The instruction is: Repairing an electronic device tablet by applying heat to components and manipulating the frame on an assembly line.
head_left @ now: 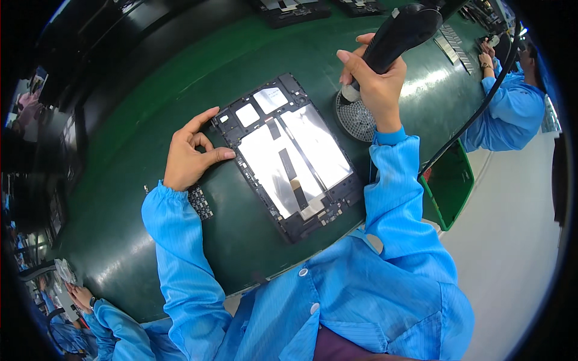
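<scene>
An opened tablet point(316, 138) lies at a slant on the green bench, its silver battery panels, dark flex strips and black frame showing. At its upper left edge, my left hand point(191, 150) rests with the index finger by the corner and the thumb on the side, gripping the edge. My right hand point(379, 81) is wrapped round a black electric screwdriver point(400, 36). The driver's pale lower end points down over a round grey dish point(359, 120) with a grid of small holes; I cannot tell whether it touches. Small circuit boards point(200, 203) lie beside my left wrist.
A black cable point(472, 123) hangs down on the right. A green bin point(451, 186) stands beyond the bench's right edge. Metal strips point(454, 48) and more tablets point(292, 11) lie farther back. Co-workers in blue sleeves sit at the right point(512, 108) and lower left point(114, 319).
</scene>
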{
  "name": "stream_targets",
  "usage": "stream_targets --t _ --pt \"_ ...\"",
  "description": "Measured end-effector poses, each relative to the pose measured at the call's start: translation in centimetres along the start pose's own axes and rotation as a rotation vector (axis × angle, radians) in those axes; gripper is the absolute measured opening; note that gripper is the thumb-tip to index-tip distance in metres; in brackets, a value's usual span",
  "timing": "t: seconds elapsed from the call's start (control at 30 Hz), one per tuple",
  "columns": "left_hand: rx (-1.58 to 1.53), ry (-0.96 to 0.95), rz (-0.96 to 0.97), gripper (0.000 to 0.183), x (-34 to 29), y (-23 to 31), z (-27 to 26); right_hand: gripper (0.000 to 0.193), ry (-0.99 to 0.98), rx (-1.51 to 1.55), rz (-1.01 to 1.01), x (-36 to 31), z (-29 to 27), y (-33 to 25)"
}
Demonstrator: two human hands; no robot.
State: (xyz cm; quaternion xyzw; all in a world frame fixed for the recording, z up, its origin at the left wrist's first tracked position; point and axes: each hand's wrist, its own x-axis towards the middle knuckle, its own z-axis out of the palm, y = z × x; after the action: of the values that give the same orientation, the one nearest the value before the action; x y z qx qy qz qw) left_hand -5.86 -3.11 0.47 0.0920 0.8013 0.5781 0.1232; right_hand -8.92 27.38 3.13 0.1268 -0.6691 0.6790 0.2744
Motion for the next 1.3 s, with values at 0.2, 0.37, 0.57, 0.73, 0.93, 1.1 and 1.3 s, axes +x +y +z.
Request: stream_targets --t 0.2,0.37,0.57,0.73,0.93,1.1,1.3 --pt "0.001 0.011 -0.004 0.076 -0.1 -0.1 -0.1 0.027 -0.012 -0.012 0.009 -0.1 0.1 -0.2" --pt "-0.021 0.011 0.026 0.075 0.2 -0.2 0.1 0.028 0.011 0.022 0.007 0.1 0.0 -0.3" --pt "-0.036 0.007 0.037 0.075 0.3 -0.3 0.2 0.028 0.003 0.007 0.007 0.1 -0.2 -0.2" --pt "0.004 0.025 0.008 0.072 -0.1 -0.4 -0.1 0.027 0.045 0.092 -0.011 0.3 0.2 -1.4" --pt "0.070 0.033 -0.020 0.074 -0.2 0.0 -0.1 0.032 -0.024 0.285 -0.060 0.0 2.5 -4.4" --pt "0.059 -0.030 0.068 0.070 0.3 -1.2 -0.5 0.033 -0.215 0.352 -0.030 -2.0 7.9 -5.6" --pt "0.104 0.019 0.127 0.069 0.1 -1.4 -0.5 0.032 -0.423 0.303 0.009 -3.6 12.5 -5.4"
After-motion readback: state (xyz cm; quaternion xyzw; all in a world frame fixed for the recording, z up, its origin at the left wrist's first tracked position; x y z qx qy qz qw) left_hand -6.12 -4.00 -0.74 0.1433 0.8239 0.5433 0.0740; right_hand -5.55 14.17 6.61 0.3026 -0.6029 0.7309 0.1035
